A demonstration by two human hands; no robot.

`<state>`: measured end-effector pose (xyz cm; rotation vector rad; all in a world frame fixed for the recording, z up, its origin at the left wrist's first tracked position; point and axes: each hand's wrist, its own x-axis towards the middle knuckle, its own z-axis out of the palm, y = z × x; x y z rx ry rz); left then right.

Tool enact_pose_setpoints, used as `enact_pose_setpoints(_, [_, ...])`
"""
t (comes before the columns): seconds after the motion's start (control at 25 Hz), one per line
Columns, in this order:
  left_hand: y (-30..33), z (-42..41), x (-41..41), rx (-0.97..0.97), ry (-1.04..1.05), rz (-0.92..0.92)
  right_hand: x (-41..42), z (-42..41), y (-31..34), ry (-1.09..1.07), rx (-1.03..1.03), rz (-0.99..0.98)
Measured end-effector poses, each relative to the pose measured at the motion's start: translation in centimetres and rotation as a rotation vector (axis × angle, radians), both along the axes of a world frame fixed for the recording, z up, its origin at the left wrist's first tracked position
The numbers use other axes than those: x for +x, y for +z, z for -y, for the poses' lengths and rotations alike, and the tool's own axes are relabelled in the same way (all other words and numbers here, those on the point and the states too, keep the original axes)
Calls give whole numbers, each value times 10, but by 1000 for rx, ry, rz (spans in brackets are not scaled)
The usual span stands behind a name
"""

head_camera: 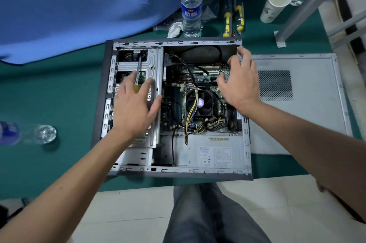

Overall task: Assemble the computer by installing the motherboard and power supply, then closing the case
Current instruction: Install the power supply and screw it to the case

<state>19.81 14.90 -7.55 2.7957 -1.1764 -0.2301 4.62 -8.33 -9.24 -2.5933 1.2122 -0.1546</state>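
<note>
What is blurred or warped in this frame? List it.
Head view: left hand and the lying bottle at the left edge are motion-smeared; the case edges bow from wide-angle distortion; motherboard and right hand are fairly sharp; lighting is even.
</note>
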Motion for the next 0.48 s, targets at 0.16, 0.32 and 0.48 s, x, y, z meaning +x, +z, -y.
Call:
enact_pose_setpoints(0.16, [-5,3,-1,42,17,32,2,-1,-1,1,5,15])
enact_pose_setpoints(0.32, [-6,1,11,-7,-11,19,2,-1,-2,-8,-4,10])
enact_pose_setpoints(0.48, [1,-6,21,-96,1,-118,3,-1,-1,-26,9,6])
